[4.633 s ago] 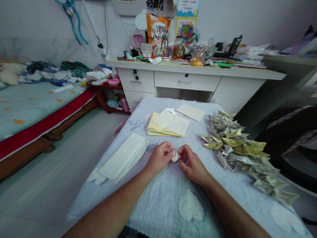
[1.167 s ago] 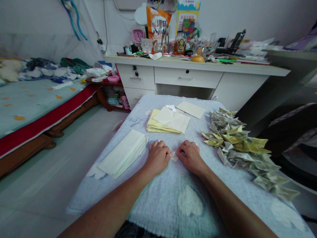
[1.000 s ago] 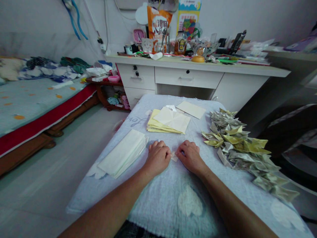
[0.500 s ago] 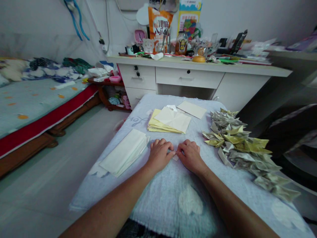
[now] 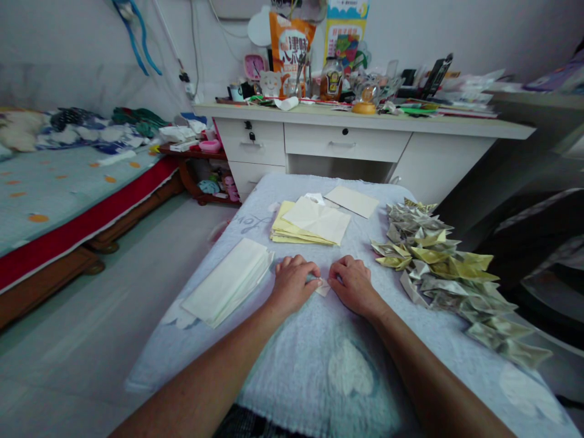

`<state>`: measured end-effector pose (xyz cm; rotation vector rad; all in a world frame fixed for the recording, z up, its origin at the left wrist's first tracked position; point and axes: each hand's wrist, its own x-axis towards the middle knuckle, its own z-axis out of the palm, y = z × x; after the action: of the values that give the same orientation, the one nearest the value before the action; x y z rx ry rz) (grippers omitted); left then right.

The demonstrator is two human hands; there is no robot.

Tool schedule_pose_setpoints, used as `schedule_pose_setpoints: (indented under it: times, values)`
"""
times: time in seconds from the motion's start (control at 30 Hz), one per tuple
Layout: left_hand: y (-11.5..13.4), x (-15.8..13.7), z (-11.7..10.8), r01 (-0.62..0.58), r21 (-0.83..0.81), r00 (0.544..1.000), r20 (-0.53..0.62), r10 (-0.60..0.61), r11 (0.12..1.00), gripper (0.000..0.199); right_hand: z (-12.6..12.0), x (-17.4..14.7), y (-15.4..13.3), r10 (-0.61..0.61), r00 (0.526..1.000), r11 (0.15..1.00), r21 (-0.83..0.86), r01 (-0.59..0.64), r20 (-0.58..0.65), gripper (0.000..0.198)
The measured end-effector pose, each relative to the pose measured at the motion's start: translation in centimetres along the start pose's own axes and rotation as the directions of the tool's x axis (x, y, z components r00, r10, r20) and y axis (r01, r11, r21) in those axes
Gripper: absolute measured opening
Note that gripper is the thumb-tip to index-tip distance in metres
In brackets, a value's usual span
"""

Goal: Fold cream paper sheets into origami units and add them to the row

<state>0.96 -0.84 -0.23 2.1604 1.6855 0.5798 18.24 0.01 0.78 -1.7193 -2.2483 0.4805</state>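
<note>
Between left hand (image 5: pixel 292 282) and right hand (image 5: pixel 352 283), small paper (image 5: pixel 323 289) (well inside cloth edges (image 5: pixel 274 413))

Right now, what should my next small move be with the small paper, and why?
I'd probably pinch the small paper with the right hand: it sits between the hands, the left hand is at its left side, and the right hand is curled close by, though contact there is unclear.

small matt paper piece (image 5: pixel 323 289), rough cloth cover (image 5: pixel 301 365), dull-sheened paper shapes (image 5: pixel 438 261), smooth wooden bed frame (image 5: pixel 59 272)
</note>
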Motion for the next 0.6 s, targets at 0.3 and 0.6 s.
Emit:
schedule_pose_setpoints:
  times: [0.3,0.6]
  values:
    - [-0.1,0.2,0.2,-0.022,-0.020,1.000,-0.009,0.021,1.000,0.013,0.7,-0.6,-0.1,-0.062,0.995,0.997,-0.047,0.059,-0.080,0.012]
    - [-0.2,0.3,0.0,-0.106,-0.101,0.994,-0.001,0.106,0.989,0.008,0.6,-1.2,0.2,-0.171,0.980,0.984,0.027,0.174,-0.098,0.014]
